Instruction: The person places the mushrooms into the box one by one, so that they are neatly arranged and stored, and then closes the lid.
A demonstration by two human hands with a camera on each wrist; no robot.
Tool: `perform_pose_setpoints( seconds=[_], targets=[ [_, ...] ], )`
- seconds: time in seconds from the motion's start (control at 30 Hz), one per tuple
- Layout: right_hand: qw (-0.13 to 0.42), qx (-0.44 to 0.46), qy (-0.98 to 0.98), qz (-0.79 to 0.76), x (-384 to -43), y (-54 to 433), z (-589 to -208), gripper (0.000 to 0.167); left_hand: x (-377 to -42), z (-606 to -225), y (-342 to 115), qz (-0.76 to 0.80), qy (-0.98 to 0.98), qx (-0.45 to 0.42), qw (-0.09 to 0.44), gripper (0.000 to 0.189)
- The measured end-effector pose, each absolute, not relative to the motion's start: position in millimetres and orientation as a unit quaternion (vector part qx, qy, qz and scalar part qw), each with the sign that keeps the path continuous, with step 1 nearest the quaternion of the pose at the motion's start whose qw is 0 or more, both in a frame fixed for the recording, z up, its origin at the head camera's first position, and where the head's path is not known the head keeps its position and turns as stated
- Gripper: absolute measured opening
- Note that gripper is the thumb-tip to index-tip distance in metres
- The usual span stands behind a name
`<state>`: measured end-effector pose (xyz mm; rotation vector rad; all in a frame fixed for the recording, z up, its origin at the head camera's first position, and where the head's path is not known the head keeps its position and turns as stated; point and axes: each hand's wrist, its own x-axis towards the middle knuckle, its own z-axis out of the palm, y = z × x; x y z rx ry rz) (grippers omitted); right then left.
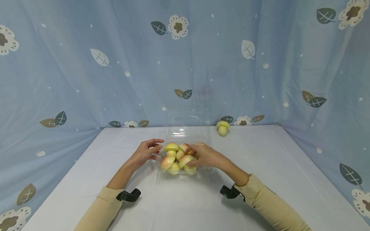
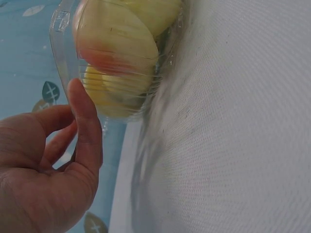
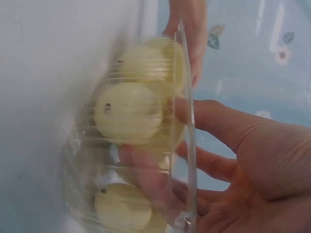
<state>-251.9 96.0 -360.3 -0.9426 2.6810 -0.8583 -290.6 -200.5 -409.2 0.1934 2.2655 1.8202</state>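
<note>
A clear plastic clamshell box (image 1: 177,172) holds several yellow mushroom-shaped pieces (image 1: 171,147), some with a reddish blush on the cap. My right hand (image 1: 206,156) reaches into the box from the right, thumb and fingers curled round one mushroom-shaped piece (image 1: 185,160) near the front. Through the box wall in the right wrist view, the thumb lies against this piece (image 3: 129,114) and the fingers dip down beside it. At the box's left side my left hand (image 1: 146,150) holds nothing, its fingers loosely bent. In the left wrist view, a fingertip (image 2: 76,86) is right at the rim.
The box's transparent lid (image 1: 186,125) stands raised at the back, near the blue patterned curtain (image 1: 138,70). Another yellow mushroom-shaped piece (image 1: 223,127) sits on the white table (image 1: 260,154) behind the box to the right. A black wrist device (image 1: 229,192) is on each forearm.
</note>
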Motion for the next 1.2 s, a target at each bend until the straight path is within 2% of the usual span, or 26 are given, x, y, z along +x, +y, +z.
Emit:
perform_pose_setpoints(
  seconds=[0.37,0.67,0.87,1.2],
  targets=[
    [0.134,-0.284,0.894,-0.319,-252,105,-355,0.047,-290,-411,-201,0.620,0.774,0.067,0.113,0.045],
    [0.129,-0.290,0.889,-0.331,-258,119,-340,0.049,-290,-410,-201,0.618,0.775,0.062,0.113,0.044],
    [0.122,-0.300,0.880,-0.348,-259,129,-333,0.042,-290,-410,-201,0.616,0.777,0.064,0.114,0.046],
    [0.120,-0.262,0.877,-0.385,-270,154,-325,0.042,-290,-409,-200,0.617,0.776,0.066,0.112,0.044]
  ],
)
